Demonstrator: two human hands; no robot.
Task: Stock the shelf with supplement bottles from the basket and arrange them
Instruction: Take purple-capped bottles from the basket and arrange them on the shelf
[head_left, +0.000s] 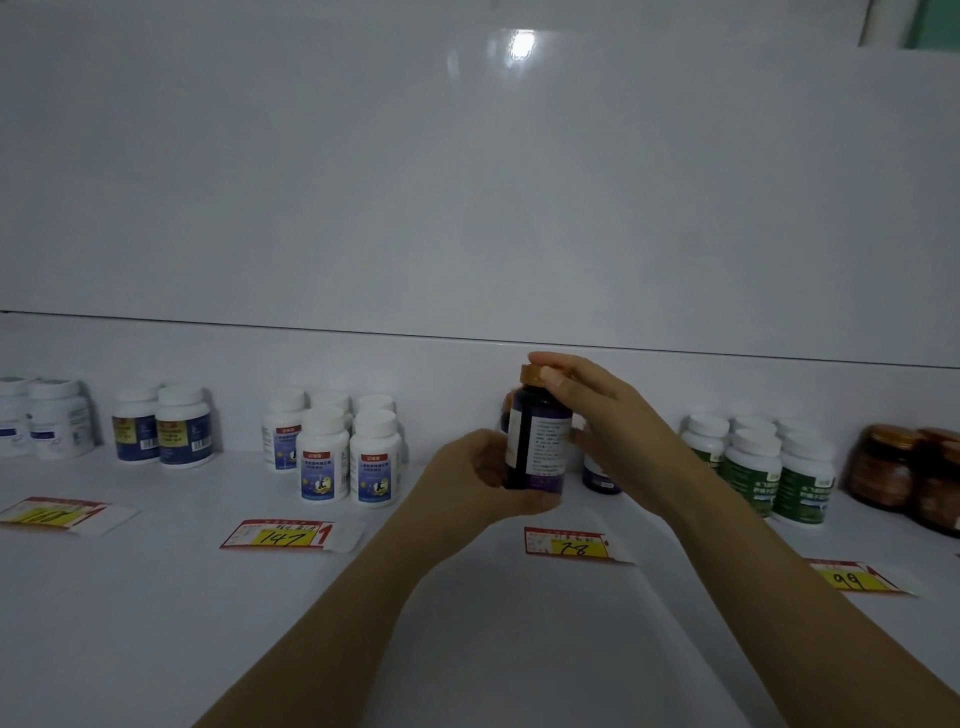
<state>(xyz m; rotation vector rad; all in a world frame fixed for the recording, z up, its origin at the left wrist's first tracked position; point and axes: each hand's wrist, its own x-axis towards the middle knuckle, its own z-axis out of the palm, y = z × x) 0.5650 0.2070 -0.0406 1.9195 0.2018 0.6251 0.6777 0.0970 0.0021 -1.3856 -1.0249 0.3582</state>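
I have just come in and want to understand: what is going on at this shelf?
A person holds a dark purple bottle upright with both hands, over the white shelf behind the price tag marked 78. The left hand grips its lower part; the right hand holds its gold cap and side. Along the shelf other bottles already stand in groups. The basket is not in view.
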